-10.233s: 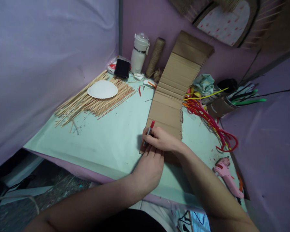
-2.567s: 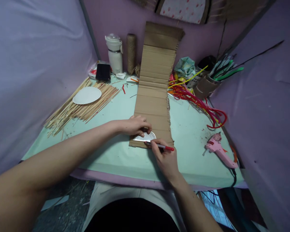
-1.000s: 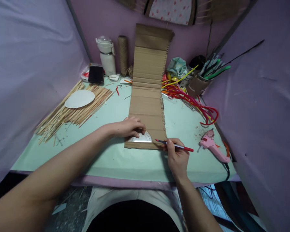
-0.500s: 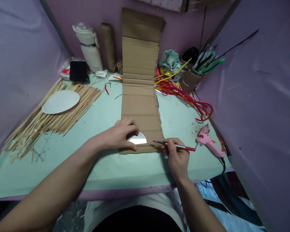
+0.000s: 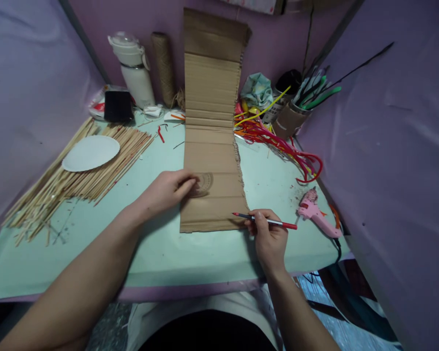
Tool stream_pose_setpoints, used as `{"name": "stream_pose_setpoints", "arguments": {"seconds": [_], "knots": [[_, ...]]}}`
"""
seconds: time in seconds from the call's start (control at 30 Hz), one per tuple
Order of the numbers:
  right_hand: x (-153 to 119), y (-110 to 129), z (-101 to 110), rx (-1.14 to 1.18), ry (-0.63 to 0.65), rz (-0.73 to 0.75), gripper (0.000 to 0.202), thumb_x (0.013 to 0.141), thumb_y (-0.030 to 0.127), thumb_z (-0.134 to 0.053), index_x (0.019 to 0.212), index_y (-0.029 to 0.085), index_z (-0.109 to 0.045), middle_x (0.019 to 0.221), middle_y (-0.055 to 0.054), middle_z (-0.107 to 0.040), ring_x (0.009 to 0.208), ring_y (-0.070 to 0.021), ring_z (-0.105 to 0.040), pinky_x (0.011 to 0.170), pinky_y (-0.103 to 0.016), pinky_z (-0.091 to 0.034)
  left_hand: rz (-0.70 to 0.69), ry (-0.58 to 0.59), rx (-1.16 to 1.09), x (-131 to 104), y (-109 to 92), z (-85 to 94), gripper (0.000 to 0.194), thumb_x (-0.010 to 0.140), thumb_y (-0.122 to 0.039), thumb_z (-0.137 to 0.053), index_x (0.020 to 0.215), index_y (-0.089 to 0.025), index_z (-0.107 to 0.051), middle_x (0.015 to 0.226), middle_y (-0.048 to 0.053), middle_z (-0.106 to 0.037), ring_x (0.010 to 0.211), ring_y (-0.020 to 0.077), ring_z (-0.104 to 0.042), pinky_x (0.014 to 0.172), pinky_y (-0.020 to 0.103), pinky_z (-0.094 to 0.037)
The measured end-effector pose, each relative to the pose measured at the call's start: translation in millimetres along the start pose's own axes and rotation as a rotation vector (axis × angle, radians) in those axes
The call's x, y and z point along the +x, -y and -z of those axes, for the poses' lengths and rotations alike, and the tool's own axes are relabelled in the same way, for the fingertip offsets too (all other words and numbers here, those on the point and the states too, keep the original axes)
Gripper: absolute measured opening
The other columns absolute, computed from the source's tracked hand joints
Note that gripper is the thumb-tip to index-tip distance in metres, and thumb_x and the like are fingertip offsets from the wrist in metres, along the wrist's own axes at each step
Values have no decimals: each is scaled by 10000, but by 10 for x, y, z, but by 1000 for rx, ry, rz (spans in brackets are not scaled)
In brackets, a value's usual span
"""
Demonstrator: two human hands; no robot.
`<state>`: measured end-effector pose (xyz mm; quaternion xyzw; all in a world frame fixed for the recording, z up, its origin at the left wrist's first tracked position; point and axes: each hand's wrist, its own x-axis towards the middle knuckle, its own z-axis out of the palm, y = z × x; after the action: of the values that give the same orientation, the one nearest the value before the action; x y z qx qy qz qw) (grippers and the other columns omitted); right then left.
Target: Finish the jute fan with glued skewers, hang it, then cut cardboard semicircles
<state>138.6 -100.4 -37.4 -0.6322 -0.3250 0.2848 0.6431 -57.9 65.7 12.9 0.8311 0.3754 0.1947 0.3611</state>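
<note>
Left wall: a pale lilac, softly creased sheet (image 5: 29,73).
Far wall: a flat mauve surface (image 5: 161,14), with a pink-spotted white panel (image 5: 256,5) high up.
Right wall: a smooth violet sheet (image 5: 395,146).
Far corners: a slanting grey strip at left (image 5: 84,41), another at right (image 5: 338,36).
Table: a mint-green cover (image 5: 149,263), purple along its near edge.
Floor: dark, mottled grey (image 5: 111,321), near left.
Light: dim, cool.
</note>
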Motion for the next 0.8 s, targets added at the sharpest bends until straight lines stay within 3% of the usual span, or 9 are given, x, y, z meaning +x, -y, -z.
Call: {"name": "stream_pose_setpoints", "arguments": {"seconds": [0.17,0.27,0.37,0.47,0.6,0.8], "knots": [[2,-17,8,18,-1,-9,287,866,439,-602,775,170,-643,573,12,-624,468,-104,-496,435,-209,-373,239,-320,-357,89,113,36,228,840,-292,-522,970,-145,-637,791,62,-718,706,166,-665,699,297,-525],[-1,-42,17,37,5,-12,279,872,434,-605,788,171,-642,576,15,-620,479,-98,-496,440,-203,-369,352,-412,-324,125,200,114,252,813,-214,-520,1024,-139,-633,754,55,-708,638,150,-638,641,271,-508],[-8,-56,20,58,7,-1,250,892,411,-595,810,178,-635,592,23,-615,492,-91,-495,450,-199,-365,384,-481,-142,134,305,190,287,790,-187,-508,1029,-136,-658,713,41,-678,592,148,-592,596,259,-471],[-12,-43,16,82,-7,47,201,929,383,-556,908,197,-629,645,33,-614,518,-85,-501,485,-205,-385,346,-499,-55,138,390,203,317,780,-214,-506,1036,-136,-676,683,28,-639,565,144,-546,563,259,-435],[-17,0,17,29,7,86,202,974,352,-489,1085,221,-597,637,49,-598,506,-81,-496,512,-213,-409,304,-452,-223,162,401,113,359,758,-218,-508,1079,-143,-651,773,42,-665,568,132,-547,545,254,-433],[-25,10,-1,17,43,105,157,966,333,-501,999,209,-591,664,36,-598,536,-92,-503,546,-230,-439,304,-389,-496,181,320,23,447,680,-138,-521,1122,-139,-592,892,66,-691,649,132,-624,619,275,-504]]}}
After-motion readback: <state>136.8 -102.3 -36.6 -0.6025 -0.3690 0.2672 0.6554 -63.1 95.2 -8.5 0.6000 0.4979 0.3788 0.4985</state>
